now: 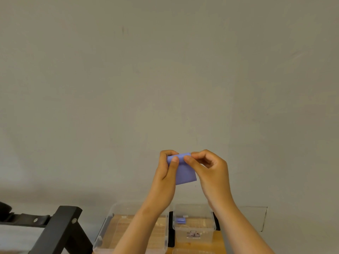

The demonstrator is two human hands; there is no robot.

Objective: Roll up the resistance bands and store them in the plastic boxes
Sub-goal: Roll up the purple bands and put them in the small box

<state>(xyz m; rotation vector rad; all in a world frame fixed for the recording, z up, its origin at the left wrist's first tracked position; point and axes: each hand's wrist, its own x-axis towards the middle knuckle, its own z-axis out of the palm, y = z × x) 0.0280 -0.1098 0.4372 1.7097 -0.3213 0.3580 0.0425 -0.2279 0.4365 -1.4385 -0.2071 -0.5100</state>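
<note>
A purple resistance band (184,171) is held up in front of the wall, rolled at its top edge with a flat tail hanging down. My left hand (166,171) pinches the roll's left end between thumb and fingers. My right hand (209,169) pinches the roll's right end. Below, two clear plastic boxes stand on a wooden table: a larger one (102,233) on the left, partly hidden by my left forearm, and a smaller one (194,235) on the right. A rolled purple band (180,220) lies inside the smaller box.
A black metal frame (60,230) with bolts slants across the lower left. A plain wall fills most of the view. Another clear plastic rim (192,251) shows at the bottom edge.
</note>
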